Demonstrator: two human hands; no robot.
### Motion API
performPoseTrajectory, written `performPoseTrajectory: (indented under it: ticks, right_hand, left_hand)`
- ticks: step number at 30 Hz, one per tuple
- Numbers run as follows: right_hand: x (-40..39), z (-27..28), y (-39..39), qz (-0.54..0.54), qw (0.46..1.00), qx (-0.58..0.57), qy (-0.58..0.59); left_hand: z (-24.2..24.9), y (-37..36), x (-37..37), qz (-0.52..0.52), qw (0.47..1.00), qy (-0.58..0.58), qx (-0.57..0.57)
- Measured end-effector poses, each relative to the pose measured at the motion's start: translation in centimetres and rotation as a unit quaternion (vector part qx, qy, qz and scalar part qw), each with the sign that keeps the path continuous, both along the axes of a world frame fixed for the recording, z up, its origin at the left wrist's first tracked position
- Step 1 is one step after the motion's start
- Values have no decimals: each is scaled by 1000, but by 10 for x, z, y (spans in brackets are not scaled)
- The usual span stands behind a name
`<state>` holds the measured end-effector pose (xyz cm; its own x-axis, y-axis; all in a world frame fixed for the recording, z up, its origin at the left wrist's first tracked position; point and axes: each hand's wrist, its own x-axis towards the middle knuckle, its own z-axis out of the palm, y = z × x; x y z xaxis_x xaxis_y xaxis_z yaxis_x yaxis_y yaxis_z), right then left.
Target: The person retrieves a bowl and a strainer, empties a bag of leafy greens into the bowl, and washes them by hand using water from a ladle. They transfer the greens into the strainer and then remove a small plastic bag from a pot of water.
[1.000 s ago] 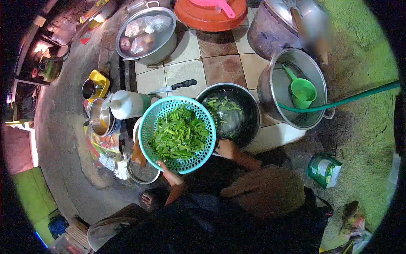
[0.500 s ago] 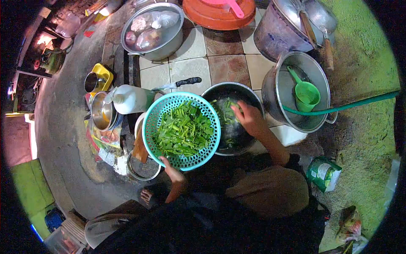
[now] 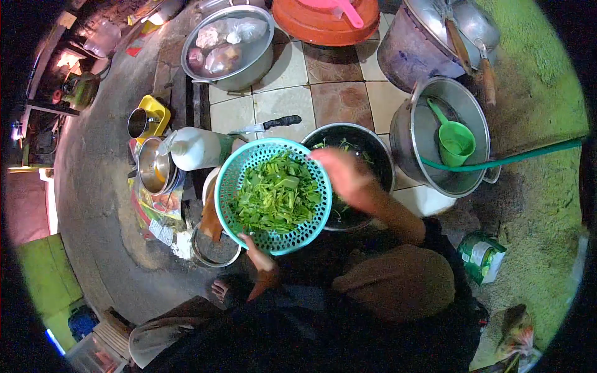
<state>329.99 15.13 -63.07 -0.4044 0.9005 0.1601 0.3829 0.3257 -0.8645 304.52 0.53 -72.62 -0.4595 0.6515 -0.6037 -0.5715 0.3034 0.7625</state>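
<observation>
A turquoise colander (image 3: pixel 226 177) full of cut leafy greens (image 3: pixel 273 199) sits in front of me. My left hand (image 3: pixel 259 258) grips its near rim, thumb over the edge. My right hand (image 3: pixel 348 177) is at the colander's right rim, above the water pot; motion blurs its fingers, so I cannot see whether anything is in them. Below it, the metal pot (image 3: pixel 390 163) holds dark water with some green pieces floating, partly hidden by my forearm.
Behind the colander lies a knife (image 3: pixel 273 124) on the tiles. A large pot (image 3: pixel 411 140) with a green dipper (image 3: pixel 456 143) stands right, a hose (image 3: pixel 528 158) across it. Left are a white jug (image 3: pixel 198 149) and metal bowls (image 3: pixel 149 168). A pot (image 3: pixel 264 62) holding bagged food stands at the back.
My right hand has moved up and left from the water pot to the colander's rim. My left hand keeps its hold. The whole view has shifted slightly.
</observation>
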Motion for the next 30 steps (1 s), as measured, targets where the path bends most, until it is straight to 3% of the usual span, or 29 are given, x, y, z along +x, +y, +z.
performPoseTrajectory:
  ticks: [2, 4, 6, 7, 8, 9, 12, 16, 17, 19, 20, 22, 23, 25, 26, 30]
  right_hand:
    - [39, -34, 12, -75, 993, 91, -6]
    - [79, -120, 12, -150, 989, -11, 6]
    - [105, -210, 4, -194, 981, -30, -14]
    - [111, -230, 4, -235, 970, -49, -34]
    - [100, -217, 8, -235, 970, -49, -34]
    - [78, -190, 16, -284, 939, -186, 52]
    - [63, -222, 43, -251, 957, -142, -13]
    - [4, -200, 54, -77, 976, -198, 38]
    - [-8, -154, 46, -61, 969, -239, -31]
    - [-11, -169, 34, 72, 971, -229, -13]
    - [-15, -136, 24, 134, 968, -209, -36]
    - [-10, -260, -2, 184, 955, -227, -56]
    - [-17, -204, -9, 312, 892, -136, -297]
    - [-25, -144, -31, 279, 857, -181, -394]
    - [-21, -158, -49, 126, 906, -317, -250]
    - [16, -166, -91, 120, 961, -187, -166]
  left_hand:
    - [11, 2, 1, 20, 999, 46, -4]
    - [31, 8, 5, 37, 998, 42, -26]
    - [40, 10, 5, 20, 1000, 6, 5]
    - [29, 6, -2, 11, 1000, 0, 10]
    - [19, 3, -7, 12, 1000, 0, 10]
    - [11, 0, -12, -2, 999, -10, 31]
    - [33, 4, -3, -15, 999, -23, 27]
    - [27, 5, -7, -8, 1000, 13, 7]
    - [55, 13, 3, -20, 1000, 4, -12]
    - [44, 12, -4, -13, 1000, -8, 3]
    - [36, 11, -7, -9, 1000, -22, 15]
    - [21, 8, -15, -15, 999, -22, 29]
    - [17, 6, -17, -22, 999, -20, 42]
    - [27, 11, -12, -19, 999, -20, 30]
    - [33, 13, -8, -14, 1000, -18, 20]
    - [42, 16, -1, -18, 998, -54, 31]
